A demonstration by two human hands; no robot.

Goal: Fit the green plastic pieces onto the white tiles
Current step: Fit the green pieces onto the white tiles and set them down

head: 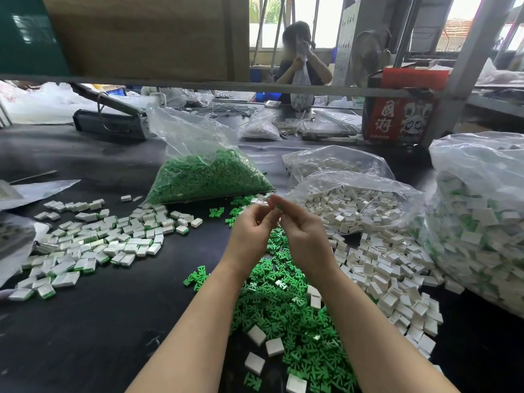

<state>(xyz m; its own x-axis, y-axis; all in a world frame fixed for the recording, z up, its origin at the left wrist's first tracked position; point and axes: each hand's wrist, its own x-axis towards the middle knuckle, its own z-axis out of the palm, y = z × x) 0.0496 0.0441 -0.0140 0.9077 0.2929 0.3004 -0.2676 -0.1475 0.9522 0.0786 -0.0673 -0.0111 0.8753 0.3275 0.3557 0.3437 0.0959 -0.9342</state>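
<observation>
Both hands raised together above the black table (93,321), fingertips meeting at centre. Left hand (251,232): fingers curled, tips pinched on a small white tile (260,201), only partly visible. Right hand (302,234): thumb and forefinger pinched on a small green piece (279,207), just beside the tile; whether the two parts touch cannot be told from this view. Below the wrists: loose heap of green plastic pieces (286,313) on the table, a few white tiles mixed in. To the right of it, heap of empty white tiles (397,279), spilling from an open clear bag of white tiles (354,205). Left side of table: spread of finished tiles (107,239), white with green edges showing. Behind the hands: clear bag of green pieces (209,174), upright and open at top. Far right: large clear bag of assembled tiles (479,222). Far side of table: a second person (300,61) seated, handling a bag; red printed carton (399,109) to the right of them.
</observation>
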